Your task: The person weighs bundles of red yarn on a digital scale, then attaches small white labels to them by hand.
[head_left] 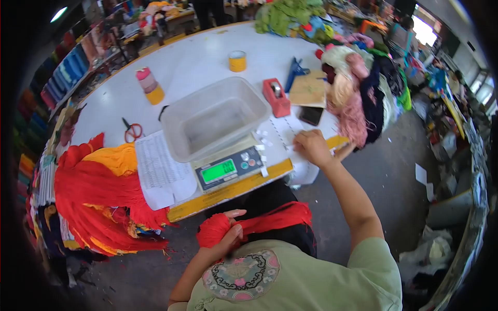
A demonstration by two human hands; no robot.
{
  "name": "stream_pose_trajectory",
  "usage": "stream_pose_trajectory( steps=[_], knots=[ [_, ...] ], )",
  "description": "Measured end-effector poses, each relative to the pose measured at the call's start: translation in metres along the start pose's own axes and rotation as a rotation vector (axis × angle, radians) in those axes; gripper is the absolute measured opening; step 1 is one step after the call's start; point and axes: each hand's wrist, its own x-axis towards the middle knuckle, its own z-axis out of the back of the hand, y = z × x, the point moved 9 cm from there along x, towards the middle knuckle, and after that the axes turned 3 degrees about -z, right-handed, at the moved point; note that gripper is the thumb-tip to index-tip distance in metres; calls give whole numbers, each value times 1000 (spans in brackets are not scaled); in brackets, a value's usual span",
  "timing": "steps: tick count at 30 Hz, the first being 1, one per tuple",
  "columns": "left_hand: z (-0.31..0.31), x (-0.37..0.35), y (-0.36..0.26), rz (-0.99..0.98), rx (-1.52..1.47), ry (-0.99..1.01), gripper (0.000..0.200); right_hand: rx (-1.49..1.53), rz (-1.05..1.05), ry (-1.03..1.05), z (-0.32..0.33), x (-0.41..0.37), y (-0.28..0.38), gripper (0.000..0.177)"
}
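My left hand (227,234) grips a bundle of red yarn (259,223) held against my lap, below the table edge. My right hand (311,146) reaches out to the table's front edge, fingers closed on a small white paper label beside a sheet of labels (284,129). Just left of that hand stands a digital scale (231,167) with a green display, carrying a clear plastic tub (213,118).
A heap of red and orange yarn (98,192) hangs over the table's left end. A printed sheet (158,168), red scissors (133,130), a red tape dispenser (276,96), yellow tape roll (237,60), a cone (150,86) and pink and cream yarn (347,98) lie around.
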Motion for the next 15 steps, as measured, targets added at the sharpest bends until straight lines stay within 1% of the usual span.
stream_pose_trajectory(
  steps=[1, 2, 3, 4, 5, 6, 7, 9, 11, 12, 13, 14, 15],
  knots=[
    [4, 1, -2, -34, 29, -18, 42, -31, 14, -30, -1, 0, 1, 11],
    [4, 1, 3, 23, -23, -18, 43, -8, 37, -112, 5, -6, 6, 8],
    [3, 2, 5, 60, -114, -11, 43, -2, 26, -161, 9, -9, 10, 10],
    [5, 3, 2, -25, -107, -45, 44, -1, -6, -264, 23, -13, 20, 13],
    [7, 7, 15, 14, -98, -25, 45, 102, -32, -318, 33, -19, 30, 17],
    [7, 10, 14, -25, -63, -30, 48, 334, -117, -355, 37, -26, 36, 18],
    [5, 14, 14, -44, -199, -27, 54, 685, -285, -236, 29, -32, 49, 16],
    [3, 22, 6, -59, -38, -13, 59, 1568, -518, 181, 7, -50, 112, 11],
    [-4, 26, -9, -127, -3, 7, 60, 1731, -515, 338, 10, -62, 167, 8],
    [-7, 26, -17, -159, 15, 26, 60, 1762, -506, 376, 4, -64, 184, 7],
    [-6, 25, -20, -151, 71, 23, 60, 1791, -500, 410, 0, -66, 196, 7],
    [-5, 24, -23, -143, 127, 21, 59, 1715, -446, 376, -5, -65, 197, 6],
    [-4, 24, -25, -135, 182, 19, 58, 1741, -444, 405, -13, -65, 201, 6]
  ],
)
